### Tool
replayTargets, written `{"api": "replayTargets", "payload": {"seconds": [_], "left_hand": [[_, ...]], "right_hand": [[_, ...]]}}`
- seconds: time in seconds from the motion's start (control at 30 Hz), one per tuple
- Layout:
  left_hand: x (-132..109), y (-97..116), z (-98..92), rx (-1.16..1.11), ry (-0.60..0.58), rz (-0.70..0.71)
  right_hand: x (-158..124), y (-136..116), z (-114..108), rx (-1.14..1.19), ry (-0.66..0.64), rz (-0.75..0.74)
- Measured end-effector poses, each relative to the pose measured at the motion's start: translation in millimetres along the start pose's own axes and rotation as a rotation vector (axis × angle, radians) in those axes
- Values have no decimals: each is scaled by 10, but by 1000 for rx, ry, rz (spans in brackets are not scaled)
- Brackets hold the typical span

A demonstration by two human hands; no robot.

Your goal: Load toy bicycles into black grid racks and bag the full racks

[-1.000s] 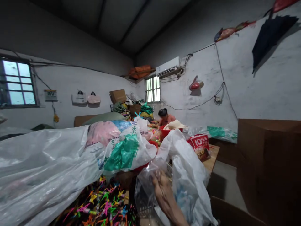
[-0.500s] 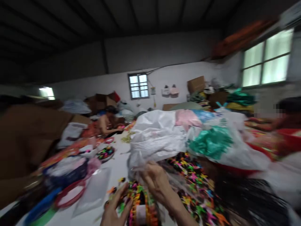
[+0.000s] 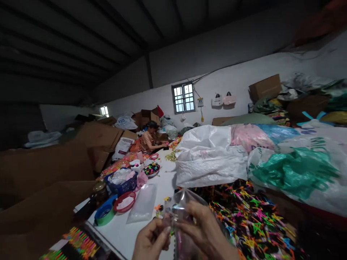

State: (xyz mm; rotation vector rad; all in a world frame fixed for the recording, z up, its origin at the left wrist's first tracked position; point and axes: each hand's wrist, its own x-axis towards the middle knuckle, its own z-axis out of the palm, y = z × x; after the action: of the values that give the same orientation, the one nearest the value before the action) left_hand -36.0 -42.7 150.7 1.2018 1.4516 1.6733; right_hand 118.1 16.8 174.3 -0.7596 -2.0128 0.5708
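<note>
Two hands, one clear bag, seen from the head; clock directions taken from the hands. The bag [image 3: 189,198], thin glossy film, stands at 12 o'clock, pinched between thumb and fingers of the right hand [image 3: 207,225]. The left hand [image 3: 153,238] has thumb and forefinger bent together beside it; whether they grip film cannot be told. At 3, one heap [image 3: 257,220] of spiky, many-coloured pieces; at 1, one crinkled white sack [image 3: 211,159]; at 10, one latticed blue basket [image 3: 125,187] and one round red dish [image 3: 117,206].
</note>
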Motion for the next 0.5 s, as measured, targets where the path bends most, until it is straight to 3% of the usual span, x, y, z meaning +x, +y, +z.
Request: {"api": "replayTargets", "payload": {"seconds": [0.1,0.2,0.3,0.5], "left_hand": [[-48,35,370,-88,-31,13],[-96,47,598,-132,-92,7],[-73,26,624,-20,-113,48],[22,-82,614,116,-77,67]], "right_hand": [[-85,28,-260,-106,54,58],[-190,49,-379,-133,28,65],[-289,108,-435,-65,-17,58],[-378,420,-552,-46,36,124]]}}
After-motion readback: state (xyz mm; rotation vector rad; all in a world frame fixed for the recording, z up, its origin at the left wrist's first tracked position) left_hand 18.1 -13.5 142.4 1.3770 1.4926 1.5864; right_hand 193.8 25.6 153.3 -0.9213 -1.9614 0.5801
